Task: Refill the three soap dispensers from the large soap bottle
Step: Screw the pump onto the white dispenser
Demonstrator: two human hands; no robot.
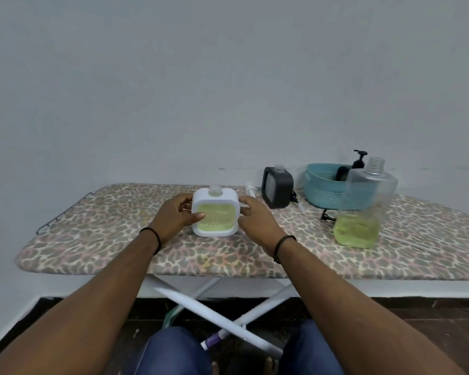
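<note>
The white soap dispenser [215, 212] stands upright on the ironing board [92, 239], its window showing green soap nearly to the top and its clear neck uncapped. So this one looks filled, and the step in hand is settling it in place before it gets its pump back.

The left hand [173, 216] holds its left side, thumb lying across the front window. The right hand [256, 221] holds its right side, fingers curled round the edge. The two hands are apart, with the dispenser clamped between them, both forearms reaching straight forward from the body.

The dark grey dispenser [277, 187] stands behind and to the right, also uncapped; what shows in its window is too dim to judge. A black pump [359, 158] rises from the blue basket [316, 185], probably on the third dispenser. The large soap bottle [363, 204] stands open at the right, roughly a third full.

The next move calls for a freed hand to fetch the white pump [250, 188] lying just behind, then thread it onto the neck while the other hand steadies the body.
</note>
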